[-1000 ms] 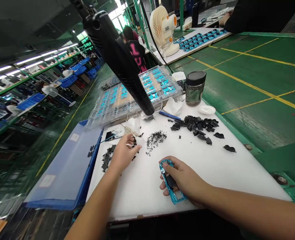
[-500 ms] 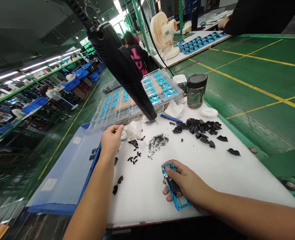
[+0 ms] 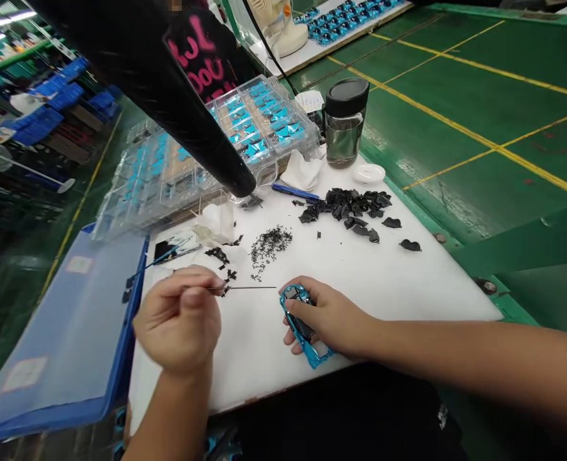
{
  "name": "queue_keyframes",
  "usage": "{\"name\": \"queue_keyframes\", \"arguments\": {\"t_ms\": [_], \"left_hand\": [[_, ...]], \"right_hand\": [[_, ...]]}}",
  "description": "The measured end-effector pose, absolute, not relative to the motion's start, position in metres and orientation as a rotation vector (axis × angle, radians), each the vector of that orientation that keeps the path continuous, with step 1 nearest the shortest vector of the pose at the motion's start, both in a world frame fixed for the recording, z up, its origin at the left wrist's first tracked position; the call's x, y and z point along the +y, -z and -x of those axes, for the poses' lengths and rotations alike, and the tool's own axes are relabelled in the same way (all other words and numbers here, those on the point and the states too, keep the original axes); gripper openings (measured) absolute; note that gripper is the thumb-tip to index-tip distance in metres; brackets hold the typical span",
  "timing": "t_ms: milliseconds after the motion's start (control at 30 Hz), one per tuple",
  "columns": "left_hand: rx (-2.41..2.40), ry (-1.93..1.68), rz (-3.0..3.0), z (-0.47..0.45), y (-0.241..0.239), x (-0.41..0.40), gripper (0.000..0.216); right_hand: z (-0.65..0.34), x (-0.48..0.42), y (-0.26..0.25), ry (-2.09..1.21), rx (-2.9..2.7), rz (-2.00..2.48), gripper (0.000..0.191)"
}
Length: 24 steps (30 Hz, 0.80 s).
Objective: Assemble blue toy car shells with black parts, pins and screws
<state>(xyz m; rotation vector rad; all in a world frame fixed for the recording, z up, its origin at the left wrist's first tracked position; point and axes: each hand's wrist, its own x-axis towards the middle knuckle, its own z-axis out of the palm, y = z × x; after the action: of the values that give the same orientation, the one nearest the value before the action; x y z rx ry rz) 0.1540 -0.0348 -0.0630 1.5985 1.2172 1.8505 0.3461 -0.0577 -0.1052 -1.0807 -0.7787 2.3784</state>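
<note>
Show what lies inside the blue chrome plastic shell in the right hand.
A black piece sits inside the blue chrome shell; the right hand covers the rest, so what lies beneath cannot be seen.

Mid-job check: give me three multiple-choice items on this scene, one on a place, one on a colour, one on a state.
1. Where is the black-lidded glass jar?
A) Beyond the black pieces
B) On the blue folder
C) On the floor

2. What colour is the shell in the right hand?
A) Red
B) Metallic blue
C) White

3. What is the left hand doing?
A) Lying flat and open
B) Pinching a thin rod
C) Gripping the jar

1: A, the jar stands past the pile.
2: B, blue shows around the fingers.
3: B, the rod sticks out from the fingertips.
</note>
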Motion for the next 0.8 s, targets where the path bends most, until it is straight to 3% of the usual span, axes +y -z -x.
{"name": "queue_keyframes", "arguments": {"t_ms": [167, 800], "left_hand": [[1.141, -1.668, -1.719, -0.166, 0.076, -0.037, 0.005], [1.133, -1.632, -1.828, -0.174, 0.084, -0.039, 0.004]], "right_hand": [[-0.345, -0.057, 0.104, -2.380, -0.786, 1.090, 0.009], [-0.346, -0.057, 0.103, -2.384, -0.784, 1.076, 0.007]]}}
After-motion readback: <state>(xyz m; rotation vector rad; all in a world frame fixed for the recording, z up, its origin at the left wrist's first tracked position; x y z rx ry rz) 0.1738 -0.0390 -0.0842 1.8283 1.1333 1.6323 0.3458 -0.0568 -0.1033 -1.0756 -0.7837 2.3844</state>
